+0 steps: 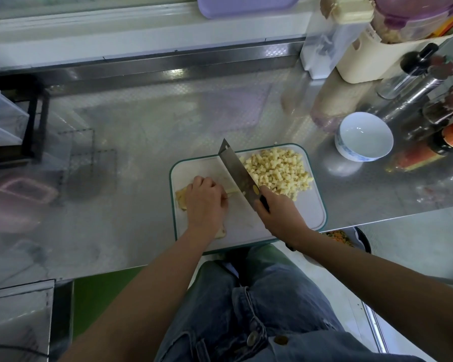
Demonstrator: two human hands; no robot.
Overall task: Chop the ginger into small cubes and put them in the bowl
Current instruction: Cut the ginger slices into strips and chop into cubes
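Note:
A white cutting board [309, 212] with a green rim lies near the counter's front edge. My left hand [205, 202] presses down on pale ginger strips [181, 198] at the board's left side, hiding most of them. My right hand [280, 215] grips the black handle of a cleaver [237, 171], whose blade stands edge-down just right of my left fingers. A heap of several small yellow ginger cubes [279, 171] covers the board's far right corner. An empty white bowl [364, 135] with a blue pattern stands beyond the board to the right.
Bottles and jars [429, 100] crowd the right side behind the bowl, with a cream container [372, 61] further back. A black rack with clear boxes [16, 118] stands at the left. The steel counter [141, 131] stretches between them. A ginger scrap [221, 233] lies by my left wrist.

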